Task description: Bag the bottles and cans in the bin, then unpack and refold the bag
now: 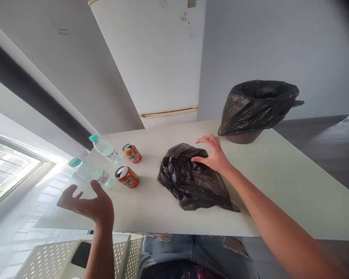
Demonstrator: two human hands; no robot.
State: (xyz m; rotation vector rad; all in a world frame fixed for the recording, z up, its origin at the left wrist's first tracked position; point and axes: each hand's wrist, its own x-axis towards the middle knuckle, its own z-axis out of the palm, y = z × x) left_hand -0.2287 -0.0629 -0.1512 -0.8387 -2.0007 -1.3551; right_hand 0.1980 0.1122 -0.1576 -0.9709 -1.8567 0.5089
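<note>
The black plastic bag [192,186] lies crumpled on the middle of the tabletop [151,219], within reach of both arms. Its long axis runs diagonally: the bulky, folded end faces the far left, and the narrow tip points to the near right, toward the person's side. The loose folds suggest thin, limp film that does not hold a shape by itself.

The right hand [213,155] is over the bag's far right part, thumb set apart from curved fingers, pinching nothing that I can see. Contact with the film cannot be confirmed from here. The left hand [88,205] is raised, digits spread and bent, with nothing visible in its grasp; it is nearest to the front bottle [85,170].

Left of the bag stand the front can [129,179] and the rear can [133,155], with the rear bottle [103,148] beyond. Their grouping at one side appears to leave the centre for the bag. At the far right stands a bin [244,136], its black liner [250,114] folded over the rim, probably to keep it from slipping inward.
</note>
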